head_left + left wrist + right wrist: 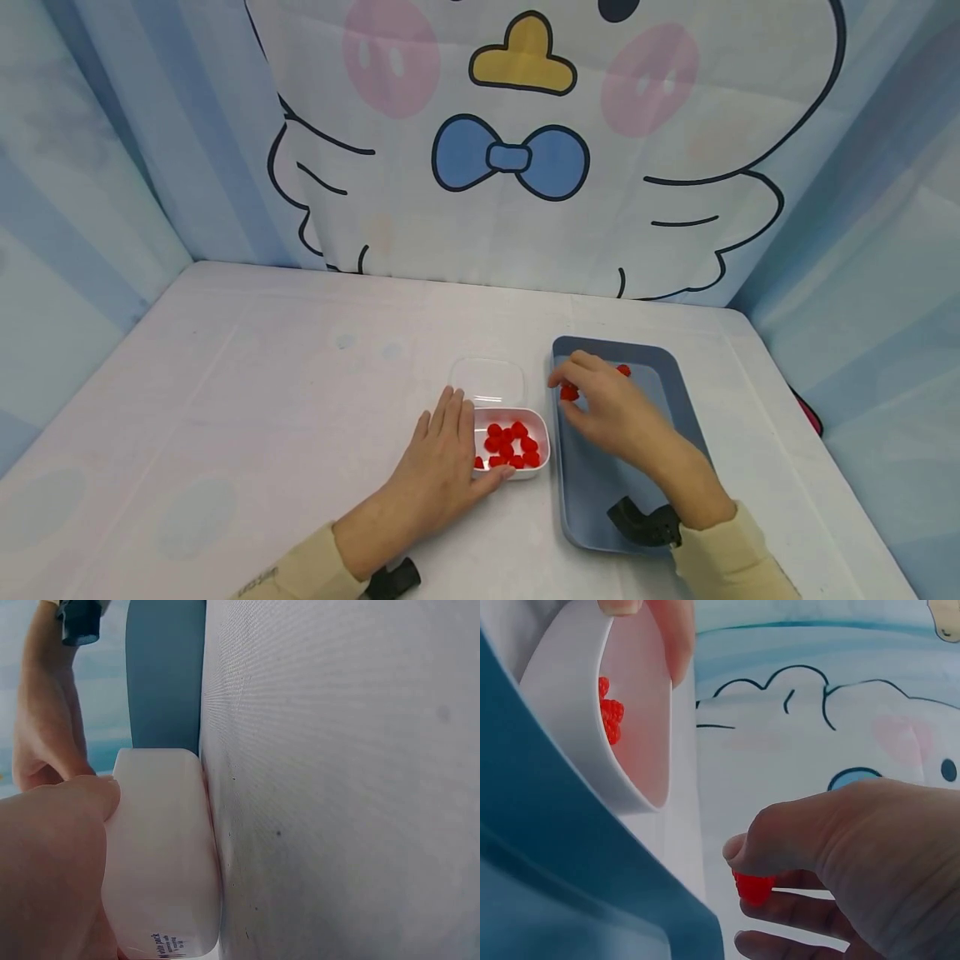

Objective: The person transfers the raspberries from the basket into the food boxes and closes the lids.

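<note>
1. A red berry-shaped piece (pixel 754 890) is pinched between thumb and fingers of the right hand (pixel 618 410), right of centre in the head view, above the upper part of a blue-grey tray (pixel 600 483).
2. The other fingers of that hand are spread and slightly bent in the right wrist view; the thumb covers part of the piece.
3. The left hand (pixel 441 467) lies with fingers nearly straight along the left side of a white box (pixel 161 844) at lower centre, its thumb at the near edge; it touches the box without curling round it.
4. Inside the box sit more red pieces (pixel 507 451); the left hand hides the box's left end, so their full count cannot be told.
5. One further red piece (pixel 624 370) shows just behind the right hand, partly covered.
6. A clear lid (pixel 489 382) lies just above the box in the head view, its outline faint.
7. Only the left wrist view shows small print (pixel 169 945) on the box wall, at the bottom; much of it is illegible.
8. The bench (pixel 300 400) carries everything; the backdrop's cartoon figure is cut off at the top.
</note>
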Tool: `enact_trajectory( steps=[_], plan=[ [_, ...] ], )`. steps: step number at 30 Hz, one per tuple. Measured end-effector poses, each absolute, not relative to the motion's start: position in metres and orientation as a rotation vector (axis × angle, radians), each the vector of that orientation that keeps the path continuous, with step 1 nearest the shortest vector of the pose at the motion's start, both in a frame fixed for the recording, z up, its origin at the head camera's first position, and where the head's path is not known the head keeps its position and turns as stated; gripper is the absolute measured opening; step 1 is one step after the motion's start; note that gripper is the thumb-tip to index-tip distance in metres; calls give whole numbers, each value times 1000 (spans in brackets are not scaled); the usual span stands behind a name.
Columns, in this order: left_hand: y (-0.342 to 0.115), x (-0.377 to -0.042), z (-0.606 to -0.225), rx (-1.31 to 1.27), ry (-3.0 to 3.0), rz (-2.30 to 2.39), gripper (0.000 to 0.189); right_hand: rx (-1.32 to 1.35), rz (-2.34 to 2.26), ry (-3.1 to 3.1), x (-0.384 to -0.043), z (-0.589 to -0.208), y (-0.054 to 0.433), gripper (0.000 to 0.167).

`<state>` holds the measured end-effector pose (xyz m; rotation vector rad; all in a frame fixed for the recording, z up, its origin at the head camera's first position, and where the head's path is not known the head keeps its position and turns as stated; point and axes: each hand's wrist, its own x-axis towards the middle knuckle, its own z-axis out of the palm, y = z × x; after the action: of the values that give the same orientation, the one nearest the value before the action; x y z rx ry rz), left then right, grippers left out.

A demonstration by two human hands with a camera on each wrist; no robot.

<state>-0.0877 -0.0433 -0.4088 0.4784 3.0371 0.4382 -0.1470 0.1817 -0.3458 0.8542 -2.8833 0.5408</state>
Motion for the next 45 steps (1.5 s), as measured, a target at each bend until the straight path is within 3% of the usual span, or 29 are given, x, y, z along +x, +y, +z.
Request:
enact_trajectory(
  steps=[28,45],
  plan=[
    [-44,-87,-408,530,3073,410,94,1112,553,-2925,-135,-352,155,30],
    [-43,-87,-409,502,3064,427,96,970,662,-2854,-146,-358,169,27]
  ],
)
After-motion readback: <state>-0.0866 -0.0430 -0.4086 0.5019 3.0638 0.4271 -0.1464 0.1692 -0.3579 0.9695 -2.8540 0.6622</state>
